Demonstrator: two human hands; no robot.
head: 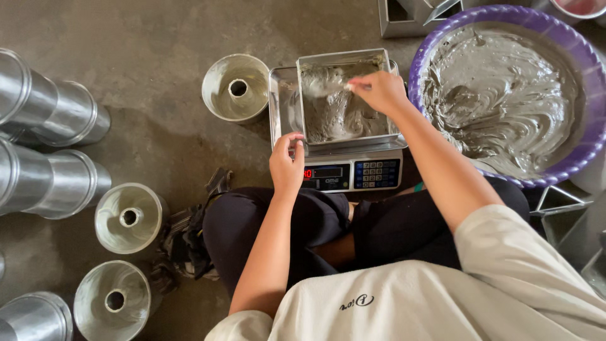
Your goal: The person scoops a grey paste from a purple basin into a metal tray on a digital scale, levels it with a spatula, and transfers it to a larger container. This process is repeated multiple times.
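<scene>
A square metal pan [379, 58] half filled with grey batter stands on the tray of a digital scale [350, 173] on the floor in front of me. My left hand [287, 163] grips the pan's near left corner. My right hand [380, 90] reaches over the pan and holds a spoon [328, 85] smeared with grey batter, its bowl over the pan's far left part. To the right sits a large purple basin [587, 151] full of the same grey batter.
Round metal tube pans lie on the concrete floor: one [237, 85] left of the scale, two more [129, 216] [113, 300] near my left knee. Stacked metal moulds [50, 113] line the left edge. Square metal moulds [558, 202] stand at the right.
</scene>
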